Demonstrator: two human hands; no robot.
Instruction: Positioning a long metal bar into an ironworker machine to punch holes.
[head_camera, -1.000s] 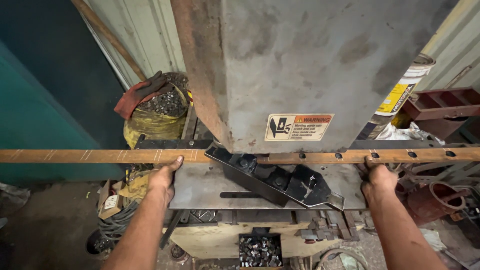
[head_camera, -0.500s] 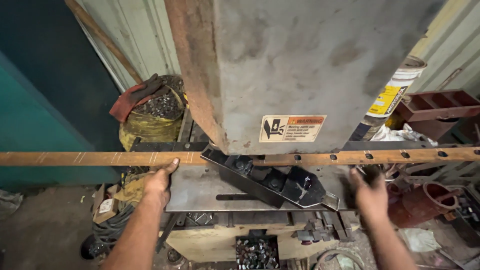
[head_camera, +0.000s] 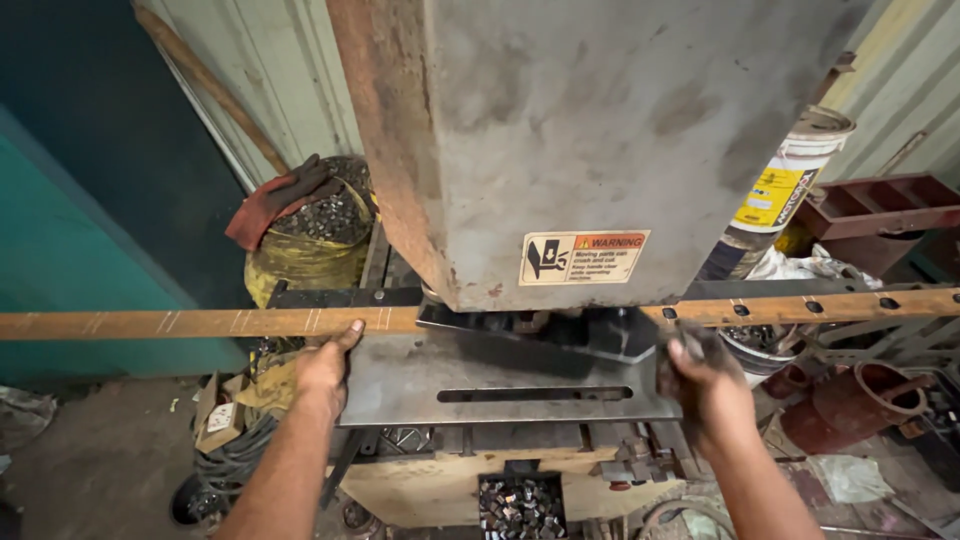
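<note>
Head view, read from left to right. A long rusty flat bar with scribed cross-marks runs level across the whole picture and passes under the grey machine body. My left hand rests at the bar's near edge; its fingertips touch the bar just left of the machine, and the fingers lie together, not wrapped around the metal. Behind this hand stands a yellow sack full of small metal slugs, with a red glove draped on its rim. At centre, the slotted steel counter of the machine carries the bar; the dark tooling block sits just above it. Below, a bin of punched slugs is visible. Right of the machine, the bar shows a row of punched holes. My right hand is blurred and sits just below the bar; I cannot tell whether it grips anything. A white bucket stands behind.
</note>
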